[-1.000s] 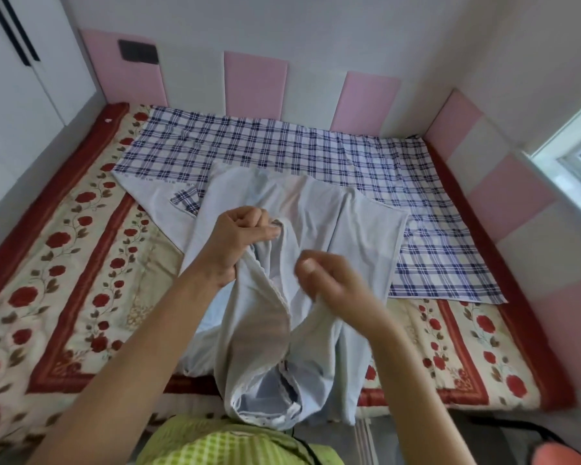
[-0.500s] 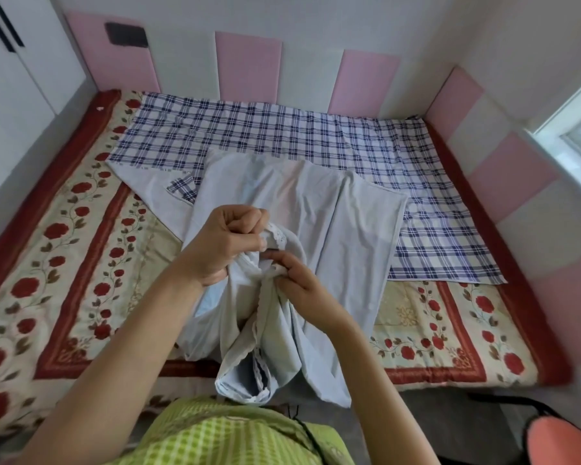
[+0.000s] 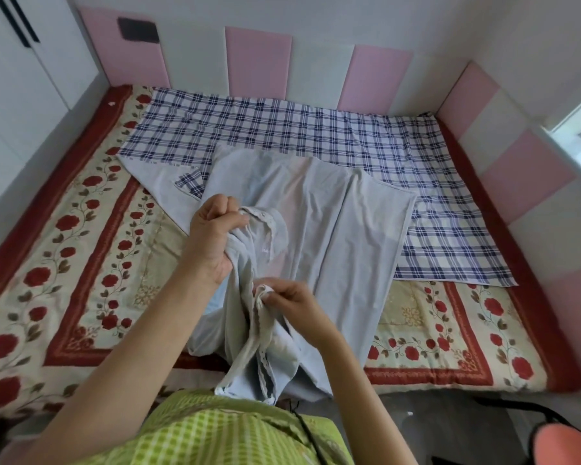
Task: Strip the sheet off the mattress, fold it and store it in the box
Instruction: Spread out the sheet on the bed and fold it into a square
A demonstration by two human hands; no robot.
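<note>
The plaid sheet [image 3: 316, 139] is spread on the mattress [image 3: 91, 263] toward 12 o'clock, its pale underside bunched at centre. Its lace-trimmed edge is clenched in the left hand [image 3: 215, 236] and pinched by the right hand [image 3: 292, 303] at 5 o'clock of it. No writing is legible.

The sheet [image 3: 316, 135] is a navy and white check on its face; its turned-over underside is plain pale blue-grey with a whitish lacy hem. The mattress [image 3: 81, 263] is cream, patterned with red roses on green-brown vines, with dark red bands and border. Wall panels [image 3: 257, 62] alternate pink and white. The shirt [image 3: 215, 434] is lime-green check. The wardrobe [image 3: 24, 62] is white with black handles.
</note>
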